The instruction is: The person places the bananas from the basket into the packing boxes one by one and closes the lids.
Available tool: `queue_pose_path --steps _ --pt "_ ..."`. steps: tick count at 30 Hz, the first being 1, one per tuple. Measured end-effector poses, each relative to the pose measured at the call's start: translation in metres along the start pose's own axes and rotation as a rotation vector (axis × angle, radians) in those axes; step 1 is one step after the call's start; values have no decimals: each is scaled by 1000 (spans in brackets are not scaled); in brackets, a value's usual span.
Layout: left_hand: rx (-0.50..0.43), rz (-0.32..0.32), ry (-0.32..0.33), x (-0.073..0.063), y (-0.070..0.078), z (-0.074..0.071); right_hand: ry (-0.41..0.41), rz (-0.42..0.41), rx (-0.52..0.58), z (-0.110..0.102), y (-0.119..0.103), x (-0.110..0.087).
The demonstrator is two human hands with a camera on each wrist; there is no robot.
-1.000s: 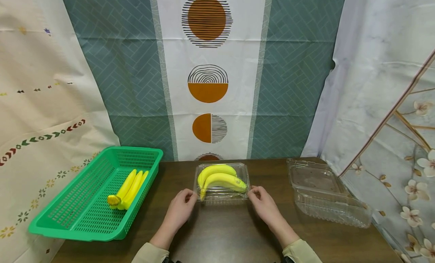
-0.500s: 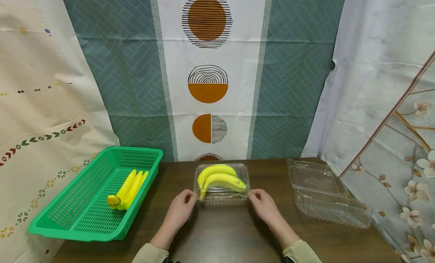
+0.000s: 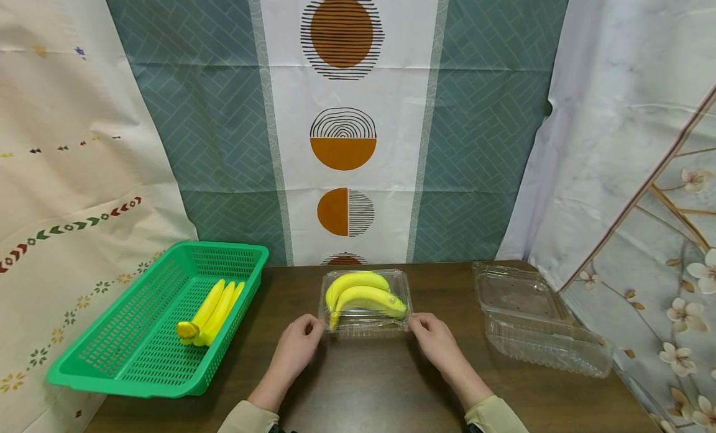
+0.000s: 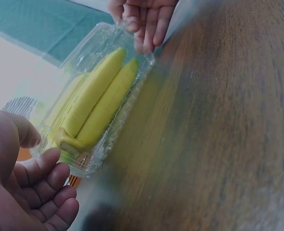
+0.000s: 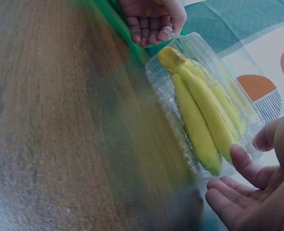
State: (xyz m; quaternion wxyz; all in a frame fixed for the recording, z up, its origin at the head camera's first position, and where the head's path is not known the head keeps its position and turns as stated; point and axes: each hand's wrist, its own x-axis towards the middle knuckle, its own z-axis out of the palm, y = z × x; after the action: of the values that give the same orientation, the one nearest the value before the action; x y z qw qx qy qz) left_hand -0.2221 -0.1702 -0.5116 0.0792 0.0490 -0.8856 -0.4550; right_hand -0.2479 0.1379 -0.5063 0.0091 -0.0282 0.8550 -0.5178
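A clear plastic clamshell box point(image 3: 366, 332) sits on the table with a bunch of yellow bananas point(image 3: 363, 294) inside, its lid down over them. My left hand point(image 3: 298, 344) pinches the near left corner of the rim between thumb and forefinger. At the near right corner my right hand point(image 3: 437, 345) does the same. From the left wrist, the bananas point(image 4: 101, 103) show through the clear side, stem end towards the left hand point(image 4: 24, 178). In the right wrist view, their green tips point(image 5: 209, 161) lie beside the right hand point(image 5: 257, 183).
To the left stands a green perforated basket point(image 3: 140, 352) holding another bunch of bananas point(image 3: 212, 315). On the right an opened clear clamshell box point(image 3: 545, 343) lies on the brown table point(image 3: 369, 383). A patterned cloth point(image 3: 358, 172) hangs behind the table.
Both hands have drawn very slightly nearer the body at the box's near corners; the box, bananas and basket stay put.
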Motion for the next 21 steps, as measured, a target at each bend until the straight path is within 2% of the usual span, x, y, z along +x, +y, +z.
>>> queue_pose_path --steps 21 --pt "-34 -24 -6 -1 3 1 -5 2 23 1 0 -2"
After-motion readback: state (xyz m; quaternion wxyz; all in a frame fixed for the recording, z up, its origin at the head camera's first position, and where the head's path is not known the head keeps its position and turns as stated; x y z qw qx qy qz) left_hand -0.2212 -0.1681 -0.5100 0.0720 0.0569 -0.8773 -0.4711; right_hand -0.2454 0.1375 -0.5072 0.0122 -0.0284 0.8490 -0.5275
